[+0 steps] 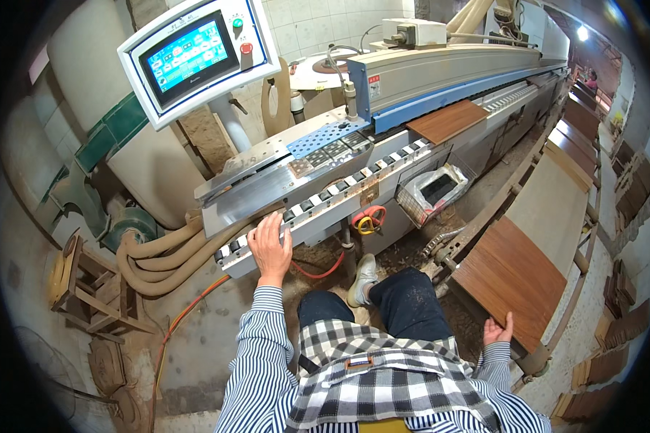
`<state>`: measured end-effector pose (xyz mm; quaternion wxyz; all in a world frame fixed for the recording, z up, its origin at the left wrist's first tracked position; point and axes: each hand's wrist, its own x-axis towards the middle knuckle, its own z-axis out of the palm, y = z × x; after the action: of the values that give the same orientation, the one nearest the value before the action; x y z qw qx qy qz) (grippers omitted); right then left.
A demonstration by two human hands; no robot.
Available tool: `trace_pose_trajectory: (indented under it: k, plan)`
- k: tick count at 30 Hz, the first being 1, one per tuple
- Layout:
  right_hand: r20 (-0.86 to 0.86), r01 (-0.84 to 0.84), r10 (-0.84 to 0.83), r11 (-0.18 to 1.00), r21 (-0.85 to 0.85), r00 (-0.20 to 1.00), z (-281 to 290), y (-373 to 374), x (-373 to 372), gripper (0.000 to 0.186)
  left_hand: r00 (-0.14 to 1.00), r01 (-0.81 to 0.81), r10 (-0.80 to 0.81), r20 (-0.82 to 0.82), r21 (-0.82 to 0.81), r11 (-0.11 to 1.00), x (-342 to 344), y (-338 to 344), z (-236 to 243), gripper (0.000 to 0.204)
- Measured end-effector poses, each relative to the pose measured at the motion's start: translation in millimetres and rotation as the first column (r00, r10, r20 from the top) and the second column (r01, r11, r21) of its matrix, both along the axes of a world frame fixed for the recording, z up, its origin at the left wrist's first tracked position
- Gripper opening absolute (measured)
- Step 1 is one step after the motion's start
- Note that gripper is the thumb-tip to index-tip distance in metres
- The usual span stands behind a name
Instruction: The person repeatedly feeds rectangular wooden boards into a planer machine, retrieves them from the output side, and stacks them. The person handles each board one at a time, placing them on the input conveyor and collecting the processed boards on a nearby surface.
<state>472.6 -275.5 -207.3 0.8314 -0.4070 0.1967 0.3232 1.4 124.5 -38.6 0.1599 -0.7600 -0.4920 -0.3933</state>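
My left hand [269, 247] lies with its fingers stretched out on the near end of the roller rail [321, 205], holding nothing. My right hand [497, 331] is at the near edge of a brown wood panel [511, 278], fingers curled against the edge and thumb up; its underside grip is partly hidden. That panel lies on a conveyor beside me, overlapping a grey-beige board [549, 209]. Another brown panel [448, 120] sits partly under the machine's long beam [440, 79], its near side on the rail.
A control screen [188, 58] with green and red buttons stands at upper left. Below the rail hang a wire basket [432, 193] with a plastic liner and coiled red and yellow hoses [368, 220]. Thick dust hoses [166, 258] and a wooden stool [97, 289] are on the left. Stacked boards [625, 328] line the right.
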Motion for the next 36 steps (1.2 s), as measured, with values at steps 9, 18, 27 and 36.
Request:
trace_pose_trajectory:
  k: [9,18,27,36]
  plan:
    - [0.195,-0.051,0.027,0.991,0.122,0.980,4.4,-20.6,10.0,0.031,0.998,0.061,-0.062,-0.011,-0.094,0.994,-4.3,-5.3,5.8,0.045]
    - [0.325,-0.491,0.400,0.825,0.281,0.857,78.3,78.8,-41.2,0.019,0.957,0.278,-0.242,0.163,-0.257,0.926,-1.1,-71.4,29.2,0.056]
    - [0.407,-0.838,0.734,0.499,0.221,0.544,145.3,247.5,-145.6,0.014,0.945,0.323,-0.323,0.050,-0.293,0.900,-14.6,-129.2,44.2,0.067]
    - [0.432,-0.889,0.807,0.233,0.394,0.403,182.3,312.2,-223.3,0.037,0.999,-0.014,0.026,0.043,-0.248,0.969,-75.2,-89.1,25.2,0.062]
